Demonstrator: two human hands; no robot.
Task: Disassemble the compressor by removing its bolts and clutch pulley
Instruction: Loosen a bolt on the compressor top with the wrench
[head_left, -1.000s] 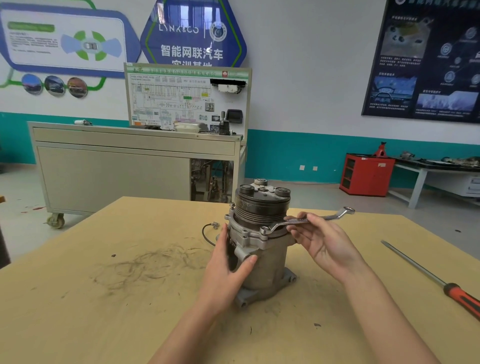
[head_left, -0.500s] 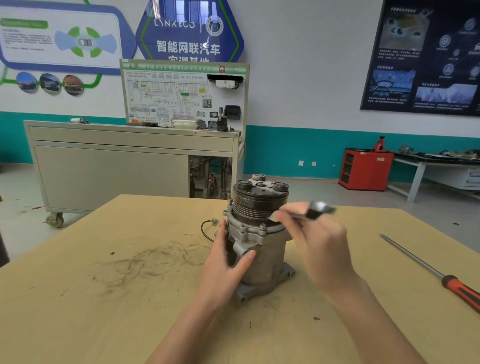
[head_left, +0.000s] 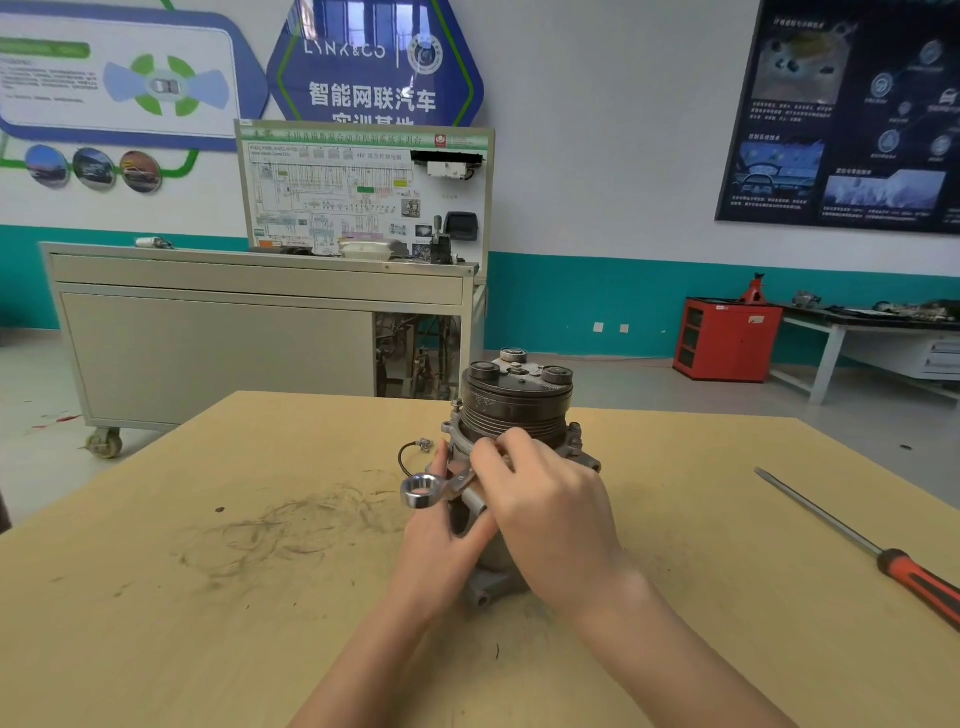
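Workshop table (head_left: 260, 597) | compressor (head_left: 514, 410) is stood upright, gripped at its side by left hand (head_left: 441, 540) | wrench (head_left: 422, 491) is clamped in curled right hand (head_left: 550, 509)

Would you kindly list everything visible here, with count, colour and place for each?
compressor: one, grey metal, upright mid-table
clutch pulley: one, dark, atop the compressor
wrench: one, silver, at the compressor's flange, ring end pointing left
wire: one, black, looping from the compressor's left side
screwdriver: one, red-and-black handle, lying on the table, right
table: one, light wood, foreground
wheeled cabinet: one, grey, behind the table, left
display board: one, white and green, on that cabinet
red cabinet: one, red, far wall, right
left hand: one, holds the compressor's body
right hand: one, grips the wrench
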